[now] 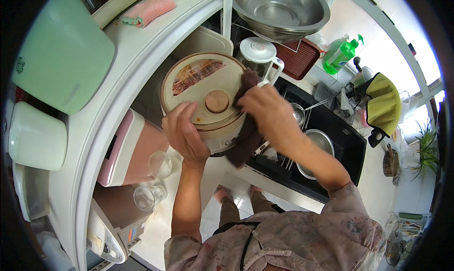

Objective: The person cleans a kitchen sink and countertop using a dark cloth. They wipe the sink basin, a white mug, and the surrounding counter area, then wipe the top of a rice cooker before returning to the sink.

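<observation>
A round lidded container (216, 140) stands on the counter before me, its ribbed cream lid (193, 106) topped by a brown round knob (217, 101). A printed picture label covers part of the lid. My left hand (186, 134) holds the near-left side, with bent fingers over the lid's rim. On the right, my right hand (269, 111) grips a dark brown cloth (244, 143) against the lid's edge and side. Motion blurs this hand and the cloth. The lower cloth end hangs beside the container.
A lidded glass jug (258, 56) stands close behind the container. To the right lies a black sink (349, 157) with a metal bowl (317, 143). Pink appliance (131, 150) and clear cups (150, 196) stand left, below a white shelf (117, 54). Steel basins (282, 12) sit above.
</observation>
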A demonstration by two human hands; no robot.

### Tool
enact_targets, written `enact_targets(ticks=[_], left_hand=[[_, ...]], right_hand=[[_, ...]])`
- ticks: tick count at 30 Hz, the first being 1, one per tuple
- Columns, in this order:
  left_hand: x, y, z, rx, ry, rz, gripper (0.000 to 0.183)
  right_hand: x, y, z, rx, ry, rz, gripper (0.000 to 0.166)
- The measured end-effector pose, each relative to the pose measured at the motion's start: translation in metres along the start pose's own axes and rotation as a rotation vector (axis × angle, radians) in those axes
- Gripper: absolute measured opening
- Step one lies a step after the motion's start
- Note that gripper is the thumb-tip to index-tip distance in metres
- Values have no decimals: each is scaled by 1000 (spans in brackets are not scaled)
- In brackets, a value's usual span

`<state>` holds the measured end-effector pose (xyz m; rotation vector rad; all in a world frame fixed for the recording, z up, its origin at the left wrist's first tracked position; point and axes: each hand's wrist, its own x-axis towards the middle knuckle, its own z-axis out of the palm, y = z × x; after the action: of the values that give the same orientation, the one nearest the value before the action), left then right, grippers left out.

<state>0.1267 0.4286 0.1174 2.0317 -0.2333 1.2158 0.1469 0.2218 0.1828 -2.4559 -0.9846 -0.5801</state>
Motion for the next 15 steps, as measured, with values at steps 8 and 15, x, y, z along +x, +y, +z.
enact_targets(ticks=[8,15], left_hand=[[-8,1,12,51,36,0,48],[-8,1,8,93,28,27,47]], right_hand=[[-1,-12,21,111,33,-251,20],[4,31,7,72,34,-129,23]])
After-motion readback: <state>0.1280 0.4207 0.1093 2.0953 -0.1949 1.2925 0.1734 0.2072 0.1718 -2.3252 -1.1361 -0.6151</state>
